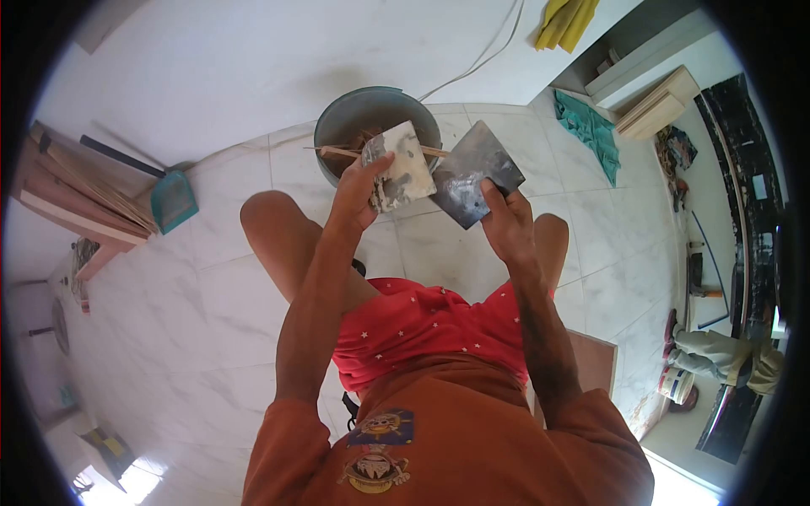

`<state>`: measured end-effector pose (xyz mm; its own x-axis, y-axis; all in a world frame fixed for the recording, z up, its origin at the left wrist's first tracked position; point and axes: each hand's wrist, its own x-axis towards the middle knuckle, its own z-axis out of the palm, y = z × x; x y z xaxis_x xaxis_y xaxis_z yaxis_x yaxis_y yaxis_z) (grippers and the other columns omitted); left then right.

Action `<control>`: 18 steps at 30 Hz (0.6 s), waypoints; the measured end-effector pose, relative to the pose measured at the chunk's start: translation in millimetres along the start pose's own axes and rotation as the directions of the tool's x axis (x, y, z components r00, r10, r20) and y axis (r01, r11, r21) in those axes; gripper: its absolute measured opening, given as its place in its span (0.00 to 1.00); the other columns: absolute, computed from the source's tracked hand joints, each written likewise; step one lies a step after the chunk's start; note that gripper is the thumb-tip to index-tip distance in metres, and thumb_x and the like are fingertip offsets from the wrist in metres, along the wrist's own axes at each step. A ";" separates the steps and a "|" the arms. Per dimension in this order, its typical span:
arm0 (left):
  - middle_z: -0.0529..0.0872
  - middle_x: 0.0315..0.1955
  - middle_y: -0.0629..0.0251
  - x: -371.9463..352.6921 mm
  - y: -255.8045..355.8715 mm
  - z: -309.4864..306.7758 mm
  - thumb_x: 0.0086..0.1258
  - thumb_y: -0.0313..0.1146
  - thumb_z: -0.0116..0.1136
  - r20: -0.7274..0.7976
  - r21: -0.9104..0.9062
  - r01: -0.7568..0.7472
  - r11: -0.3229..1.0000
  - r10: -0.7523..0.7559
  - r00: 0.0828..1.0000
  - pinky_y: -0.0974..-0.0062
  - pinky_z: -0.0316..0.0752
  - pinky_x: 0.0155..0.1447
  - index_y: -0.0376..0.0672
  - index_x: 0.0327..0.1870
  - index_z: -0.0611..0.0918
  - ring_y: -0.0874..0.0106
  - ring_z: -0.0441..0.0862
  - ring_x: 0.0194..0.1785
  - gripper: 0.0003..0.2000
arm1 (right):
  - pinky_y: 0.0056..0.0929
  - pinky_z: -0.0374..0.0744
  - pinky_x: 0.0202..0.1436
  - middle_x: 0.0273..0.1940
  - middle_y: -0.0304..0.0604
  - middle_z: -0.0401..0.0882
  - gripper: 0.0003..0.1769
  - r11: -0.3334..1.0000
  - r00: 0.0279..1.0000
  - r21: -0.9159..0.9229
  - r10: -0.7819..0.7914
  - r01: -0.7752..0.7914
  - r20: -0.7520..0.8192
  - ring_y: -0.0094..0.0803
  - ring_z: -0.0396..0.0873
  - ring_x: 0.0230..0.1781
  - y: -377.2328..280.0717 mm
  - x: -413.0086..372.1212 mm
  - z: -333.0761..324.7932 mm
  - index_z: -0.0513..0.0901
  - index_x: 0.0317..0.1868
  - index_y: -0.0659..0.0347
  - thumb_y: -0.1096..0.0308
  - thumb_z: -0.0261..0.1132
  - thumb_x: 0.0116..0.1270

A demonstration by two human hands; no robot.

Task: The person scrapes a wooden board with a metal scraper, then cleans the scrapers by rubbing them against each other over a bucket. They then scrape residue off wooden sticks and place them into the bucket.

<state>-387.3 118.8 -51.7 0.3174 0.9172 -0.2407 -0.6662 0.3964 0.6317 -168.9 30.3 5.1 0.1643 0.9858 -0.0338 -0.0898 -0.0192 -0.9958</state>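
Head camera: a pale tiled floor (228, 320) is spreading beneath you across most of the frame, with a white wall (211, 76) rising along the top. At upper centre a grey-green bucket (377, 98) is standing near the wall, holding brown scraps. A teal cloth (592, 131) is lying at upper right; a teal dustpan (175, 202) is resting near boards (89, 202) at left. Right of upper centre, your right hand (510, 221) is gripping a dark grey square plate (477, 165), thumb pressing on its smeared face. Beside it, at upper centre, your left hand (358, 191) is gripping a smaller-looking, cream-crusted plate (407, 164); whether the plates are touching, I cannot tell. A thin wooden stick (339, 152) is poking out left of the cream-crusted plate.
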 end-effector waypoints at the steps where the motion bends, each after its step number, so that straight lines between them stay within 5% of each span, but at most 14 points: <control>1: 0.86 0.51 0.57 1.2 -0.9 0.2 0.74 0.28 0.60 0.005 -0.024 0.009 1.000 -0.009 1.000 0.65 0.87 0.54 0.33 0.63 0.75 0.66 0.88 0.50 0.19 | 0.24 0.70 0.33 0.36 0.29 0.78 0.13 0.993 0.999 -0.120 -0.027 0.024 -0.023 0.18 0.74 0.36 -5.6 -0.4 1.3 0.83 0.51 0.66 0.65 0.59 0.79; 6: 0.85 0.52 0.57 20.0 -5.8 6.4 0.74 0.27 0.60 0.112 -0.129 0.016 0.991 -0.002 0.994 0.64 0.87 0.55 0.35 0.64 0.73 0.65 0.87 0.52 0.20 | 0.22 0.73 0.47 0.41 0.36 0.79 0.18 0.847 0.967 -0.467 -0.237 0.254 0.097 0.21 0.72 0.41 -20.9 1.0 10.7 0.78 0.62 0.68 0.65 0.56 0.80; 11: 0.84 0.53 0.58 24.5 -4.9 18.0 0.74 0.27 0.61 0.073 -0.157 -0.049 0.986 0.061 0.995 0.64 0.88 0.53 0.36 0.64 0.72 0.67 0.87 0.51 0.20 | 0.21 0.75 0.51 0.67 0.48 0.75 0.24 0.721 0.762 -0.301 -0.477 0.624 0.438 0.25 0.75 0.57 -12.8 24.1 23.3 0.72 0.71 0.66 0.74 0.55 0.77; 12: 0.84 0.52 0.59 24.9 -3.4 20.0 0.74 0.28 0.62 0.062 -0.140 -0.064 0.988 0.073 0.995 0.64 0.88 0.52 0.36 0.64 0.73 0.67 0.87 0.51 0.20 | 0.21 0.76 0.52 0.76 0.49 0.64 0.27 0.741 0.734 -0.263 -0.422 0.617 0.532 0.27 0.73 0.63 -10.4 30.7 17.1 0.69 0.73 0.64 0.79 0.53 0.75; 18: 0.83 0.48 0.60 35.4 30.6 36.6 0.70 0.29 0.67 -0.036 0.037 -0.151 0.988 0.152 0.988 0.67 0.89 0.49 0.36 0.60 0.73 0.70 0.86 0.49 0.21 | 0.23 0.76 0.57 0.75 0.50 0.65 0.33 0.749 0.829 -0.425 -0.291 0.508 0.478 0.31 0.73 0.64 -10.3 55.4 10.7 0.64 0.76 0.64 0.84 0.50 0.70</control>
<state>-371.8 162.0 -13.9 0.1881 0.9676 -0.1683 -0.6808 0.2520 0.6877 -169.4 86.8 14.4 -0.3071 0.9024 0.3023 0.4338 0.4155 -0.7995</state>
